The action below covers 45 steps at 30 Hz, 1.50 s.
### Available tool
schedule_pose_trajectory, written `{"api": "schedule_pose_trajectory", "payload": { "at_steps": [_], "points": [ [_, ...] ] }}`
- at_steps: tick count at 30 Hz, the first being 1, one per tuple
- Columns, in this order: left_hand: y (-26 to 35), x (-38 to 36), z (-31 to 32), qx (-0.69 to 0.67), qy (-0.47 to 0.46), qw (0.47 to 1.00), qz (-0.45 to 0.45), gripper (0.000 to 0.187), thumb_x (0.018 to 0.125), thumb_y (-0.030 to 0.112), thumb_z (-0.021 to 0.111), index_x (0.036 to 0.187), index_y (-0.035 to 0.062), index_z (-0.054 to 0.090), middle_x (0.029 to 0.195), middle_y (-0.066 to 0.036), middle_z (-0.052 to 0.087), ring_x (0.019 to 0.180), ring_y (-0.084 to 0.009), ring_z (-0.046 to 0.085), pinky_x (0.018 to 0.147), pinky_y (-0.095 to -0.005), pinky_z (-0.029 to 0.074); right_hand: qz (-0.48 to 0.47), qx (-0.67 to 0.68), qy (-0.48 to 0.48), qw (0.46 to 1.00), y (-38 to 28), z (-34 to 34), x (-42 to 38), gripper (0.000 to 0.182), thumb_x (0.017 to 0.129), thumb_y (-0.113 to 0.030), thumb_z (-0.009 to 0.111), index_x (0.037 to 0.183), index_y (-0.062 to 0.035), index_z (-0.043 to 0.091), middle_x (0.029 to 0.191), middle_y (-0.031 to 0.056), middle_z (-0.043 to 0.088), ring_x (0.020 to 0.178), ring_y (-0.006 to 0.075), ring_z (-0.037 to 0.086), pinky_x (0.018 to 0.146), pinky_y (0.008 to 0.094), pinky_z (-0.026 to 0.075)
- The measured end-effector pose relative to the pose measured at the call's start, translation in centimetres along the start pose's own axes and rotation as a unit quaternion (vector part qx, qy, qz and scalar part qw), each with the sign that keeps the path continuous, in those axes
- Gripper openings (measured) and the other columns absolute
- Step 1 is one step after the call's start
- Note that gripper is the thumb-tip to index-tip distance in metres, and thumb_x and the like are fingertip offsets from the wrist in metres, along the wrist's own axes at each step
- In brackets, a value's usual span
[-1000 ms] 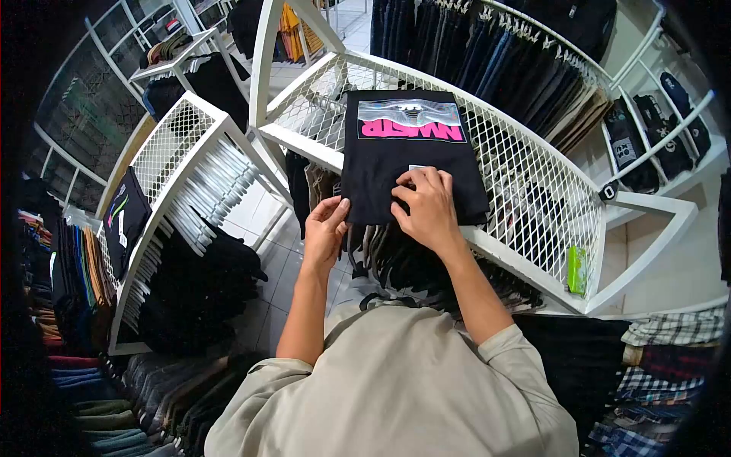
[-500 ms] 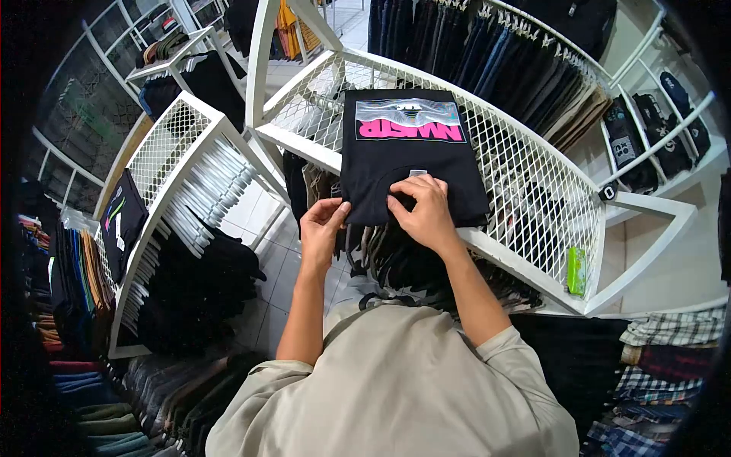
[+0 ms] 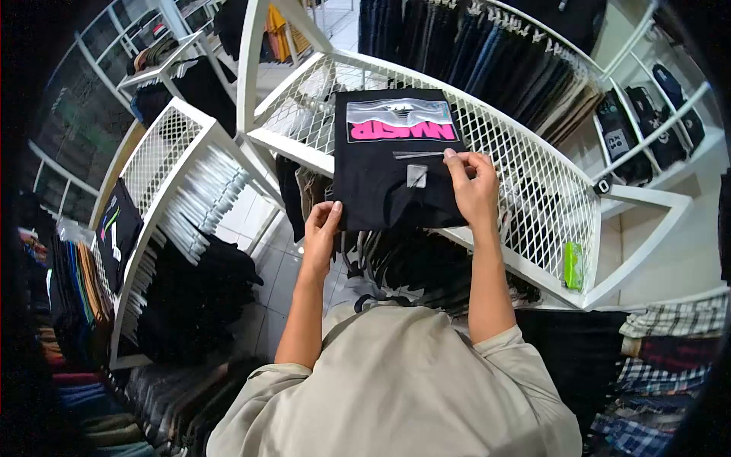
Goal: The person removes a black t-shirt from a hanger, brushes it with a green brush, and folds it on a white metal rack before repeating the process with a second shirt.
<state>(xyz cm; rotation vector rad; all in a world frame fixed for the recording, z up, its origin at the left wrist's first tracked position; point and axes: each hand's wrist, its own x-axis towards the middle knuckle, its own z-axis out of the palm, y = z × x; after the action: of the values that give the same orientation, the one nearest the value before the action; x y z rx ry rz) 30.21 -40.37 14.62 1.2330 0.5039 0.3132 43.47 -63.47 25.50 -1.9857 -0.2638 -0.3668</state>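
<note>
A folded black T-shirt [image 3: 373, 175] lies on a white mesh rack shelf [image 3: 537, 202], its pink-lettered print [image 3: 400, 131] at the far end and its small pale neck label [image 3: 416, 176] nearer to me. My left hand [image 3: 321, 228] is at the shirt's near left corner, thumb and finger closed on the edge. Over the shirt's right side, my right hand [image 3: 474, 183] pinches the end of a thin, clear, shiny strip [image 3: 419, 155]. The strip stretches leftward between the print and the label; its exact kind cannot be made out.
A green packet [image 3: 573, 265] rests at the shelf's right end. Jeans and trousers [image 3: 487, 53] hang behind. To the left stands another mesh rack [image 3: 164, 145] with white hangers [image 3: 202, 198]. Folded checked shirts [image 3: 662, 381] are stacked at lower right.
My right hand has moved from the neckline to the right and away from me, and the clear strip now shows at its fingertips. The neck label is uncovered. My left hand stays at the corner.
</note>
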Motion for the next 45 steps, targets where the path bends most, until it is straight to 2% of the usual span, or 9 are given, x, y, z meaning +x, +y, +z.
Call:
{"api": "schedule_pose_trajectory", "payload": {
  "at_steps": [5, 10, 13, 17, 23, 26, 29, 33, 45],
  "points": [
    [2.3, -0.7, 3.0, -0.049, -0.032, 0.996, -0.062, 0.058, 0.098, 0.047, 0.065, 0.133, 0.0012, 0.056, 0.131, -0.008, 0.059, 0.121, -0.016, 0.053, 0.106, -0.0294, 0.037, -0.015, -0.152, 0.032, 0.988, 2.5, -3.4, -2.2, 0.038, 0.094, -0.04, 0.068, 0.088, -0.0028, 0.069, 0.083, 0.0118, 0.067, 0.074, 0.0268, 0.066, 0.07, 0.0396, 0.051],
    [2.7, -1.0, 2.3, -0.062, -0.065, 0.991, -0.098, 0.057, 0.085, 0.023, 0.082, 0.129, -0.0029, 0.055, 0.112, -0.009, 0.069, 0.09, -0.0174, 0.069, 0.078, -0.0269, 0.054, 0.13, -0.053, -0.036, 0.99, 3.1, -6.0, -9.0, 0.04, 0.098, -0.038, 0.066, 0.084, -0.0003, 0.062, 0.07, 0.0078, 0.065, 0.059, 0.0145, 0.059, 0.058, 0.0315, 0.047],
    [3.0, -1.1, 0.3, -0.077, -0.113, 0.987, -0.083, 0.053, 0.086, 0.021, 0.08, 0.126, -0.004, 0.055, 0.113, -0.011, 0.068, 0.091, -0.0179, 0.07, 0.08, -0.0288, 0.057, 0.189, 0.035, -0.069, 0.979, 2.9, -5.6, -12.3, 0.036, 0.101, -0.035, 0.062, 0.086, -0.0026, 0.06, 0.072, 0.0035, 0.064, 0.062, 0.0078, 0.062, 0.053, 0.0233, 0.049],
    [5.1, -2.6, -2.3, -0.103, -0.123, 0.979, -0.126, 0.042, 0.086, 0.008, 0.078, 0.121, -0.0043, 0.06, 0.112, -0.011, 0.07, 0.093, -0.0166, 0.071, 0.083, -0.0272, 0.057, 0.183, 0.144, -0.028, 0.972, 4.2, -3.9, -14.1, 0.031, 0.103, -0.034, 0.058, 0.1, -0.0042, 0.052, 0.084, 0.0049, 0.059, 0.074, 0.0115, 0.064, 0.058, 0.0262, 0.055],
    [4.3, -3.4, -6.3, -0.036, -0.116, 0.986, -0.113, 0.069, 0.075, 0.01, 0.082, 0.134, -0.0067, 0.051, 0.119, -0.016, 0.067, 0.104, -0.0229, 0.069, 0.093, -0.0353, 0.056, 0.275, 0.358, 0.012, 0.892, 4.3, -1.5, -16.0, 0.03, 0.099, -0.029, 0.065, 0.107, -0.0102, 0.043, 0.086, -0.003, 0.046, 0.076, 0.0066, 0.04, 0.076, 0.0236, 0.046],
    [4.3, -4.4, -8.5, 0.029, -0.195, 0.975, -0.1, 0.1, 0.057, 0.015, 0.088, 0.145, -0.005, 0.044, 0.134, -0.015, 0.061, 0.121, -0.0259, 0.062, 0.107, -0.037, 0.046, 0.303, 0.471, -0.067, 0.826, 4.1, -1.8, -16.1, 0.037, 0.093, -0.015, 0.062, 0.127, -0.0047, 0.052, 0.117, 0.0069, 0.063, 0.106, 0.0166, 0.062, 0.093, 0.0327, 0.05],
    [3.2, -4.3, -11.1, -0.054, -0.238, 0.966, -0.079, 0.086, 0.065, 0.009, 0.086, 0.142, -0.0035, 0.049, 0.13, -0.01, 0.065, 0.118, -0.0206, 0.063, 0.105, -0.0344, 0.047, 0.317, 0.525, -0.185, 0.768, 3.4, -2.7, -15.0, 0.048, 0.095, -0.018, 0.059, 0.137, 0.0017, 0.05, 0.126, 0.01, 0.063, 0.112, 0.0194, 0.063, 0.099, 0.0331, 0.049],
    [5.6, -3.8, -8.8, -0.077, -0.067, 0.981, -0.163, 0.056, 0.091, 0.03, 0.074, 0.134, -0.0004, 0.056, 0.114, -0.008, 0.07, 0.097, -0.0159, 0.069, 0.086, -0.0296, 0.056, 0.318, 0.469, -0.217, 0.795, 1.8, -1.4, -12.8, 0.042, 0.098, -0.022, 0.058, 0.131, 0.004, 0.058, 0.123, 0.0103, 0.065, 0.109, 0.0172, 0.063, 0.097, 0.031, 0.048],
    [9.7, -5.9, -19.3, -0.074, -0.074, 0.987, -0.123, 0.07, 0.084, 0.007, 0.07, 0.15, 0.0076, 0.045, 0.126, -0.01, 0.065, 0.104, -0.0167, 0.065, 0.09, -0.0279, 0.052, 0.246, 0.366, -0.318, 0.84, -3.0, 10.6, -14.2, 0.051, 0.083, -0.007, 0.053, 0.133, 0.0016, 0.055, 0.112, 0.0059, 0.065, 0.099, 0.0173, 0.062, 0.089, 0.029, 0.048]
  ]
}}
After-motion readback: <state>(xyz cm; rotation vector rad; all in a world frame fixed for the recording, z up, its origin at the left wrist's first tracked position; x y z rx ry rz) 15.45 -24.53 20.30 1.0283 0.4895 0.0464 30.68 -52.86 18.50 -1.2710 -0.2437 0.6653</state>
